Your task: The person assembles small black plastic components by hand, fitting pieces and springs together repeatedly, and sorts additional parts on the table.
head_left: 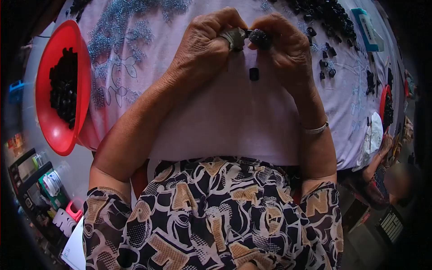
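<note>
My left hand (204,42) is closed in a pinch near the top middle, with a greyish wrapping (235,38) around a fingertip. Whatever it pinches is too small and hidden to name. Close beside it, my right hand (288,47) is closed on a black, rough-looking round piece (260,39). The fingertips of both hands nearly meet at a small dark bit between them. Just below, a small black cylindrical piece (254,74) lies on the pale pink cloth (225,117).
A red bowl (82,90) of black pieces (64,87) stands at the left. More black pieces (330,18) are heaped and scattered at upper right, near a blue-and-white box (368,29). Another person (375,180) sits at the right, by a white bag (372,137) and red dish (383,101).
</note>
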{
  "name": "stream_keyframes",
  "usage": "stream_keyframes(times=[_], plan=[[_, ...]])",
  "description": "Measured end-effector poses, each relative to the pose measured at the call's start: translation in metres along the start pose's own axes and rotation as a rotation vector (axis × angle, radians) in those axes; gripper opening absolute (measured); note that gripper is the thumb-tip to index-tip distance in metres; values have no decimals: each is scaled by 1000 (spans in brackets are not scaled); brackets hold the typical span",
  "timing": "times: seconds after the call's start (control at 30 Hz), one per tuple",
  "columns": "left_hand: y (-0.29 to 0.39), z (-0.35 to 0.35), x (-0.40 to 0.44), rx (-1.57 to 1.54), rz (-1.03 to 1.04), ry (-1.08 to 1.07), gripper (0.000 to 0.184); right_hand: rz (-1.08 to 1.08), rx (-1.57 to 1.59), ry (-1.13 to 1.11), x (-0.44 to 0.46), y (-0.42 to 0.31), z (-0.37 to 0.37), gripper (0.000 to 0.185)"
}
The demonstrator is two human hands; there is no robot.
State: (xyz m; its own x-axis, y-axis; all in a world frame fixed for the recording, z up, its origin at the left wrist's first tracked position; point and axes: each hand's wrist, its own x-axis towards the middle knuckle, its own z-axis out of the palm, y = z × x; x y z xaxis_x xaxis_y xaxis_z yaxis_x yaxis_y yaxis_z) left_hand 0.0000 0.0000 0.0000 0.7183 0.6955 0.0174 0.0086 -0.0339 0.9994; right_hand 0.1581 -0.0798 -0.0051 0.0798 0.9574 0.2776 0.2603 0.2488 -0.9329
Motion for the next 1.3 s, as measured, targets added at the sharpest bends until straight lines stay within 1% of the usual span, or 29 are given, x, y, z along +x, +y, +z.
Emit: stream_keyframes(times=[0.07,0.1,0.2,0.27,0.3,0.37,0.4,0.47,0.57,0.67,0.8,0.87,1.0,1.07,1.1,1.17,1.2,1.27,1.3], plan=[[3,1,-1,-33,-50,24,11,89,-28,50,0,-7,4,22],[3,-1,-1,-15,-51,23,11,80,-14,57,1,-6,6,22],[-5,0,1,-21,-3,24,11,25,-55,60,2,0,1,22],[-11,0,3,82,149,28,11,-96,-102,12,3,7,-3,22],[-8,0,2,84,145,27,11,-93,-98,14,3,8,-4,22],[0,0,-1,58,-10,29,12,-126,-52,1,3,9,-5,22],[1,0,0,57,-10,29,12,-126,-53,0,3,8,-5,22],[1,0,0,60,43,42,12,-41,39,-16,3,5,-5,22],[3,0,0,55,18,29,12,7,90,-10,0,7,-5,21],[-1,-1,1,23,-11,33,12,-35,85,-6,0,8,-4,21],[-6,-2,3,-23,8,22,13,-24,126,4,-1,6,-2,20],[-6,-3,3,-94,-6,4,13,1,101,10,-1,5,-3,22],[-5,-4,3,-94,-5,-3,13,-3,83,-9,1,5,-4,26],[-2,-4,2,-82,-82,-9,12,-19,43,-24,1,5,-4,29],[1,-5,2,-82,-84,-8,12,-17,44,-24,1,5,-4,29],[6,-7,1,-47,-170,-68,12,32,82,-26,0,4,-5,31],[5,-7,1,-47,-171,-69,12,33,82,-25,0,2,-5,31],[1,-5,1,35,4,-27,10,7,5,-37,1,-2,-4,31],[-1,-4,2,34,3,-28,10,9,5,-37,1,-3,-4,31]])
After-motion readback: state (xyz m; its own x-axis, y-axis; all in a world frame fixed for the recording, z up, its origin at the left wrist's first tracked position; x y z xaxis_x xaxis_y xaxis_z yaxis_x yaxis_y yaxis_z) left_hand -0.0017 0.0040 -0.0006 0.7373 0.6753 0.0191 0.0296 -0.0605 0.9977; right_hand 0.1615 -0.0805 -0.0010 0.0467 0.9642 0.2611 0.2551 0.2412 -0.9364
